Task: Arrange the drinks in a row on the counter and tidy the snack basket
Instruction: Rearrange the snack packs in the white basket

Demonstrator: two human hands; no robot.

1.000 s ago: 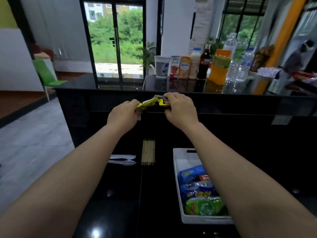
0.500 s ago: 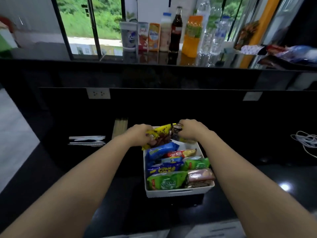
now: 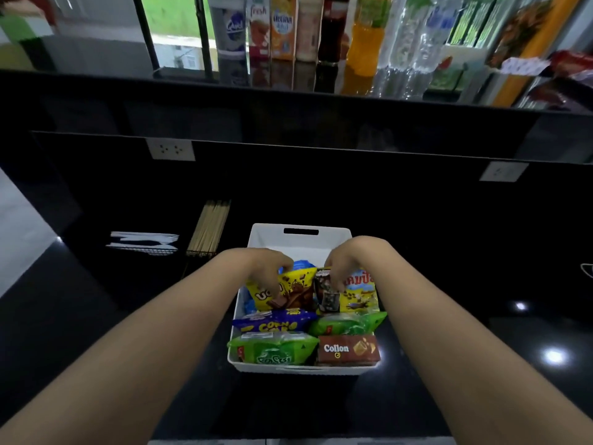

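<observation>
A glossy black counter [image 3: 96, 316] runs in front of me, with a raised ledge [image 3: 96, 78] behind it and a window onto greenery beyond. Along the ledge the drinks stand in a row: a white cup [image 3: 229, 27], a red carton [image 3: 258, 24], an orange carton [image 3: 282, 27], a pale bottle [image 3: 308, 27], a dark bottle [image 3: 332, 30], an orange bottle [image 3: 365, 43] and two clear water bottles [image 3: 404, 33], close together and upright.

The white snack basket [image 3: 272, 239] sits on the lower counter, straight ahead of me. My left grip [image 3: 266, 268] is curled round the upper left corner of a yellow packet [image 3: 288, 292] that stands tilted in the middle of the basket. My right grip [image 3: 349, 261] pinches the top of a small dark packet [image 3: 327, 293] just beside it, with a second yellow packet [image 3: 359, 293] against the right wall.

Nearer me lie a blue packet [image 3: 276, 324], two green packets [image 3: 272, 351] and a brown Collon box [image 3: 348, 350] in the near right corner. The far end of the basket shows bare white wall.

Left of the basket lie a bundle of wooden skewers [image 3: 210, 228] and wrapped plastic cutlery [image 3: 144, 242]. Two wall sockets [image 3: 170, 149] are set in the black panel under the ledge.
</observation>
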